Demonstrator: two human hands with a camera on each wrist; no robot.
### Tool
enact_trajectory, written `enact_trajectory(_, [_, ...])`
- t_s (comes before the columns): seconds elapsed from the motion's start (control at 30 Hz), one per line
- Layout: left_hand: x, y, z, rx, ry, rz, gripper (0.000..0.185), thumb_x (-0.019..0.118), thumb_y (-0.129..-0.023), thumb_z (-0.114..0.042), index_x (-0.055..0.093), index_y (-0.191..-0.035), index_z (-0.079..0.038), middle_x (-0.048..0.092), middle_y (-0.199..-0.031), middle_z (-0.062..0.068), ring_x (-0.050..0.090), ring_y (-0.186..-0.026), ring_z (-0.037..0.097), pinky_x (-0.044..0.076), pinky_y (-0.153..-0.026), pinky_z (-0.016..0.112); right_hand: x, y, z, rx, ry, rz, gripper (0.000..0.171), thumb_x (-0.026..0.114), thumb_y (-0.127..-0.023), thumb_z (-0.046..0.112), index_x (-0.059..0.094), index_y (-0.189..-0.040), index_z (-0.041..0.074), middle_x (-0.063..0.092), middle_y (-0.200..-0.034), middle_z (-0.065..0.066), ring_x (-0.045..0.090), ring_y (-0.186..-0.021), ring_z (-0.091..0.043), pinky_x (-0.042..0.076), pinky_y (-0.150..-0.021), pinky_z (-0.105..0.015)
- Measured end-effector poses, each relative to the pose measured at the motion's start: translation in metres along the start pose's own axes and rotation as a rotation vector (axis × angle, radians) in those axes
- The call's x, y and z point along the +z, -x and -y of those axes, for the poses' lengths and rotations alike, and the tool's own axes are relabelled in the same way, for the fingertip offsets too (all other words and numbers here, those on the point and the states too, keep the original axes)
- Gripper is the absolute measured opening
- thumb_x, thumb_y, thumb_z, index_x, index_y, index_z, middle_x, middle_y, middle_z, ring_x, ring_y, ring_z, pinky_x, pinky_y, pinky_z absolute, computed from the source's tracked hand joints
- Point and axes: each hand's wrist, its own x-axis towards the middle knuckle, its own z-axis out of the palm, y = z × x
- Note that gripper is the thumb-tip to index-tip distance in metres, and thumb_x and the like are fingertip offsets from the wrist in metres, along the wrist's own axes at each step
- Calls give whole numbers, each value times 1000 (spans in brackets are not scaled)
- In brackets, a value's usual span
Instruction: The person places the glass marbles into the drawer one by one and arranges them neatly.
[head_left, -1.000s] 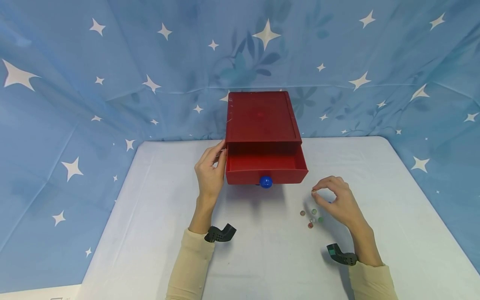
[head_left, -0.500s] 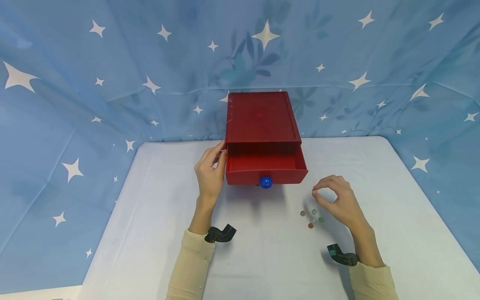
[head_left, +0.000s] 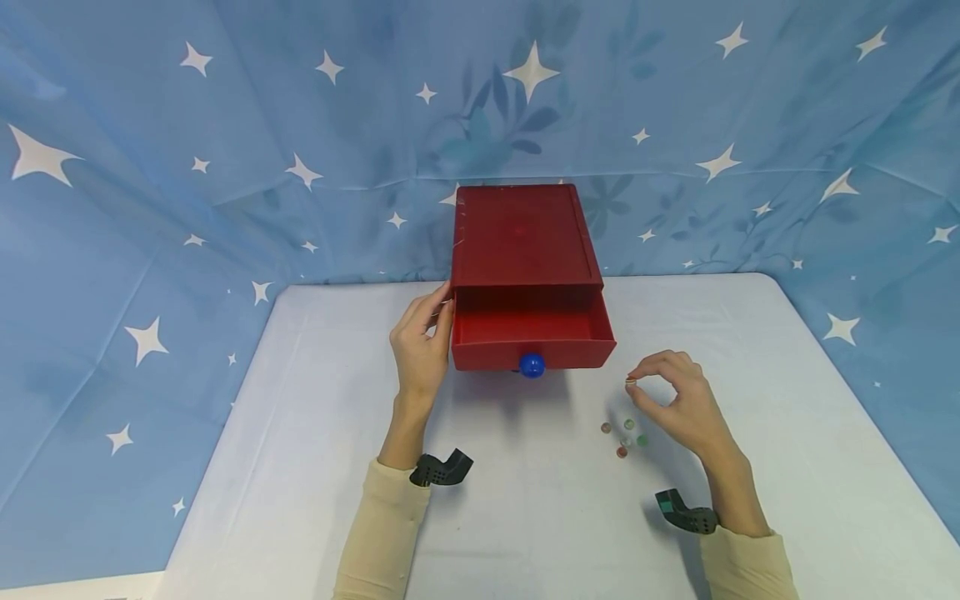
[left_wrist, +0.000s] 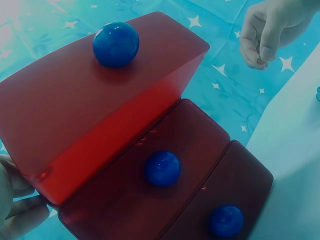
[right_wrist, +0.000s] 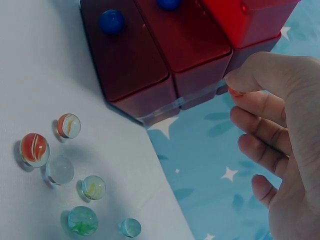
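Observation:
A red cabinet (head_left: 525, 237) stands at the back of the white table, its top drawer (head_left: 531, 333) pulled out, with a blue knob (head_left: 532, 364) on the front. My left hand (head_left: 424, 333) rests flat against the cabinet's left side, fingers up by the drawer's corner. To the right of the drawer my right hand (head_left: 633, 382) hovers above the table and pinches a small reddish marble (right_wrist: 235, 92) between thumb and forefinger. Below that hand several glass marbles (head_left: 622, 435) lie loose on the table. The left wrist view shows two shut drawers under the open drawer (left_wrist: 100, 100).
The white table (head_left: 315, 433) is ringed by a blue star-patterned cloth (head_left: 187, 167) on three sides. In the right wrist view the loose marbles (right_wrist: 60, 170) lie in a cluster just off the cabinet's (right_wrist: 150, 60) front right corner. Black wrist mounts (head_left: 441, 468) sit on both forearms.

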Motion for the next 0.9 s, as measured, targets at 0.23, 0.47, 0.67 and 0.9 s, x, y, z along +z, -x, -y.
enact_trajectory(0.23, [-1,0,1,-3,9,7,30,65,-97,-10,69,-127,-6,74,-113,12,73,-99,22,62,-84,36,-2,0,2,-19,-5,-12,25,81,-74,-1,72,-93,14,68,-97,1,48,-104,-1,33,-90,-26])
enact_trajectory(0.47, [0,0,0,-12,-9,12,30,65,-97,-11,70,-127,-6,74,-113,12,73,-98,22,62,-84,33,-4,-1,6,-23,-15,-21,26,81,-74,-1,72,-93,14,68,-97,1,47,-105,1,32,-90,-24])
enact_trajectory(0.67, [0,0,-1,-15,-6,8,30,65,-97,-12,70,-126,-7,74,-112,13,73,-97,24,62,-84,35,-5,-1,8,-12,-7,-29,26,81,-75,-1,72,-94,14,68,-98,1,47,-105,2,33,-91,-22])
enact_trajectory(0.9, [-1,1,0,-19,0,12,31,66,-97,-12,70,-127,-7,73,-113,12,73,-99,23,62,-84,35,-6,-2,11,-18,-12,-37,26,81,-74,-1,71,-93,14,68,-98,1,47,-105,1,32,-92,-21])
